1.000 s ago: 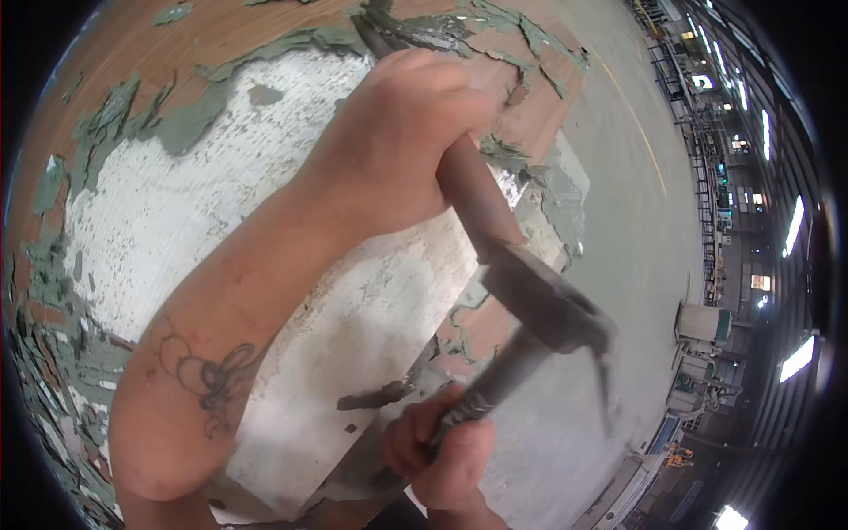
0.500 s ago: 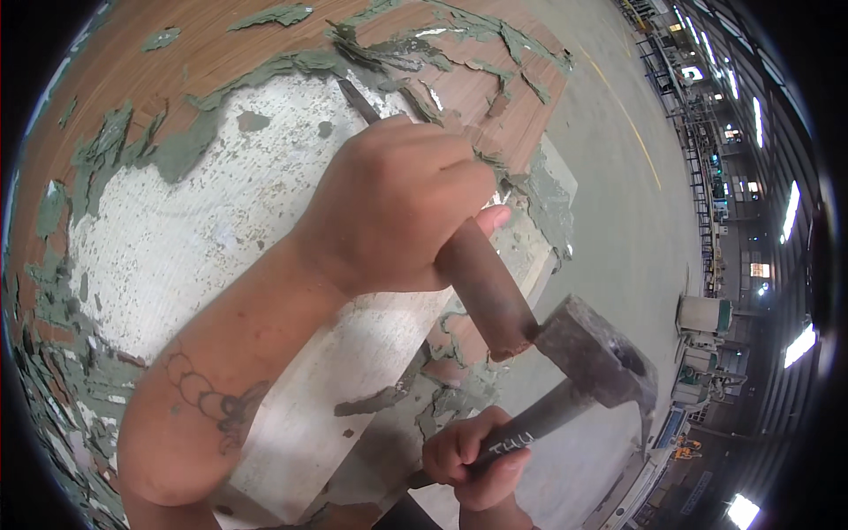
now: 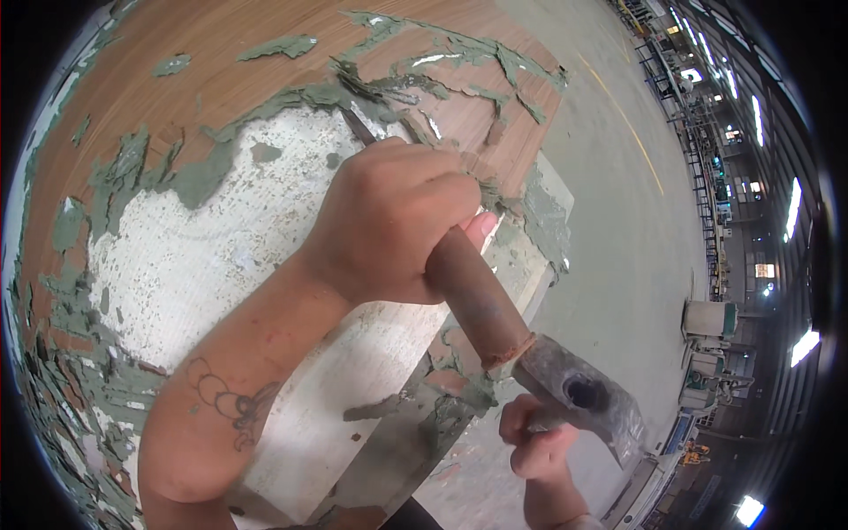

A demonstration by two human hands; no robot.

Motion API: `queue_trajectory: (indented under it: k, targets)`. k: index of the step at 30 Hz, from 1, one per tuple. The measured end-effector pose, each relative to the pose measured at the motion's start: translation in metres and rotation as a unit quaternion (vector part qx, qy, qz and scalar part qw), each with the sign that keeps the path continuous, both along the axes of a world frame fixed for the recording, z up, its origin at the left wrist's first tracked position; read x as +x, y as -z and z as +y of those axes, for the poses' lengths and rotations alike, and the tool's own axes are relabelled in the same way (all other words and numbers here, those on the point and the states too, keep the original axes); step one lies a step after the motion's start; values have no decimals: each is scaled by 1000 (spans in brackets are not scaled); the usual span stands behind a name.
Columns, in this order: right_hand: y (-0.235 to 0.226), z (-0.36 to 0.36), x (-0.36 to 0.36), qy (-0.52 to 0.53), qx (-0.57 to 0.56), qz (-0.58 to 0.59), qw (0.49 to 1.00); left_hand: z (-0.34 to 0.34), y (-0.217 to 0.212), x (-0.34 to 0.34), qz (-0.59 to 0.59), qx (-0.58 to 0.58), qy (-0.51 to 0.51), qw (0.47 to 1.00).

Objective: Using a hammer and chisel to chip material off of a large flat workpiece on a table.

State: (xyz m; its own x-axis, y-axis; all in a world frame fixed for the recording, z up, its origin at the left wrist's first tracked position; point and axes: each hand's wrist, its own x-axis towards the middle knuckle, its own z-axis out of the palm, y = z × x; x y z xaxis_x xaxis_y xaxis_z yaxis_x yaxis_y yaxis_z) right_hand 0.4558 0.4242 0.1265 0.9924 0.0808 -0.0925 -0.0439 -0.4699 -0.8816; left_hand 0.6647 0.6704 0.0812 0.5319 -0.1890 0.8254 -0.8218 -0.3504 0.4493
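My left hand point(image 3: 397, 216) is closed around a chisel point(image 3: 481, 300) with a thick brown round handle. Its dark blade tip point(image 3: 358, 127) is at the edge of a green flaky layer point(image 3: 300, 95), where the pale speckled surface point(image 3: 212, 256) is bared. Below it, my right hand point(image 3: 541, 439) grips a claw hammer point(image 3: 579, 393) by its handle, mostly hidden behind the fist and the head. The hammer's face is right at the butt of the chisel handle; whether they touch is hard to tell.
Wood-grain sheet point(image 3: 238, 35) surrounds the bared patch, with torn green flakes point(image 3: 124, 172) along its edges. Chips pile up point(image 3: 71, 415) at the lower left. Beyond the work's right edge lies a grey floor point(image 3: 609, 203) with a yellow line; machines point(image 3: 711, 344) stand at the far right.
The hammer and my right hand have swung right, and the hammer head has turned and dropped slightly. My left hand keeps its grip on the chisel; the view has shifted a little.
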Motion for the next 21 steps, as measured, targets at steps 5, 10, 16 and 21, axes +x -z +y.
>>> queue_trajectory:
  k: [5, 10, 16, 21]
  targets:
    - [-25, -48, -2, -24, 16, 73, 997, 0, -8, 4, -7, -31, -4, 999]
    - [10, -47, 26, -187, 118, -113, 969, 4, -3, 0, 29, -20, -5, 999]
    - [42, -69, 25, -221, 159, -103, 957, 7, -8, 5, 19, -34, 1, 999]
    - [32, -41, 18, -186, 35, -123, 974, 13, -4, 7, 26, -19, -6, 999]
